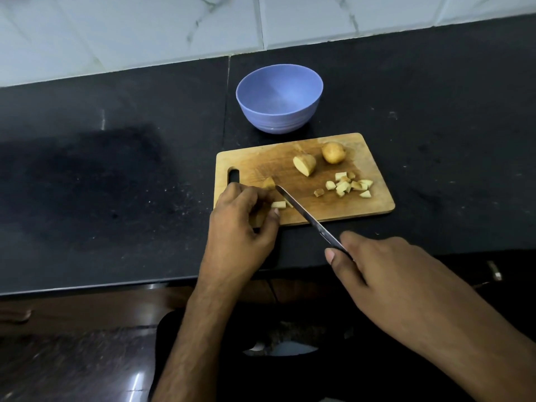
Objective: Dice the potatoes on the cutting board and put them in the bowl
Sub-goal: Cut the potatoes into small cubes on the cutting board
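Bowl (279,97): a blue bowl is set on the black counter (116,140) just behind the board's far edge; nothing is seen inside it.
Board (374,204): a wooden board is laid on the counter near its front edge, with a handle slot at the left end.
Whole potato (333,152): left uncut at the far right of the board.
Half potato (304,165): placed just left of the whole one, cut face turned to the left.
Dice (349,184): a loose cluster of cut pieces is gathered on the right part of the board, with one piece a little apart to the left.
Left hand (240,221): curled over a potato piece (269,183) at the board's left end; the fingers are bent down on it, and cut strips (278,204) are seen by the thumb.
Knife (307,217): the blade is laid diagonally across the board's near edge, tip beside the held piece.
Right hand (385,274): wrapped around the knife handle, off the board toward the front of the counter.
Hands: kept apart, each closed on its own thing.
Wall (145,30): white marbled tiles are seen behind the counter.
In the way: the held piece is largely covered by the left hand.
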Demonstrator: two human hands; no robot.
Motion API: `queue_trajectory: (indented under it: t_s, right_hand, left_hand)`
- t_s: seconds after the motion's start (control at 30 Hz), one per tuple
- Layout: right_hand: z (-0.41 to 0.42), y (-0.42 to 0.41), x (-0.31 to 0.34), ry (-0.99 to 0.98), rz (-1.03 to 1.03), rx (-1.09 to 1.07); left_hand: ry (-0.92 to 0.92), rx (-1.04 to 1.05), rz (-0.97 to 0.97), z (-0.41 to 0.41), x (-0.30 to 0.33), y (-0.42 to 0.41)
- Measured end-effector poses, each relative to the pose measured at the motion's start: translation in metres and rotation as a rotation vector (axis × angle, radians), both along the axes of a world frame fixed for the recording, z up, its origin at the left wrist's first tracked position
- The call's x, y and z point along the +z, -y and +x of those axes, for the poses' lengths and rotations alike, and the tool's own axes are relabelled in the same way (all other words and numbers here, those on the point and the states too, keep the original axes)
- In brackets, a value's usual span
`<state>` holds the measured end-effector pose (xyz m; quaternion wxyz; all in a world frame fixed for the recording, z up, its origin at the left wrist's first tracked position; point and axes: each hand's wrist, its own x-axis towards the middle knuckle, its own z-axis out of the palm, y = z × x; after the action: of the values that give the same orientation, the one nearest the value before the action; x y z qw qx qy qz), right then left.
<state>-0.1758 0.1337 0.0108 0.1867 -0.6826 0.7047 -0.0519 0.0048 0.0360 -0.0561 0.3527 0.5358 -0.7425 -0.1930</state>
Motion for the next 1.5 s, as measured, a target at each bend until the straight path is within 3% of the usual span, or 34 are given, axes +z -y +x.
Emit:
queue_trajectory:
  t_s: [0.4, 0.83, 0.93, 1.0, 1.23, 1.5]
  right_hand:
    - [0.013, 0.001, -0.005, 0.028, -0.034, 0.033]
    - [-0.005, 0.000, 0.022, -0.108, 0.191, 0.083]
    - [-0.010, -0.002, 0.025, -0.073, 0.222, 0.027]
    - [-0.012, -0.003, 0.024, -0.036, 0.213, -0.002]
    - [-0.023, 0.000, 0.022, -0.070, 0.137, -0.048]
    - [-0.034, -0.008, 0.023, -0.014, 0.131, -0.096]
  left_hand:
    - [0.008, -0.004, -0.029, -0.001, -0.002, 0.000]
    - [-0.060, 0.009, -0.037, -0.001, -0.003, -0.002]
    - [0.003, -0.046, -0.041, -0.003, -0.004, -0.002]
    - [0.058, -0.067, -0.043, -0.003, -0.005, -0.002]
    - [-0.037, -0.056, -0.064, -0.009, -0.005, -0.009]
    - [0.066, 0.018, -0.084, -0.014, -0.003, -0.015]
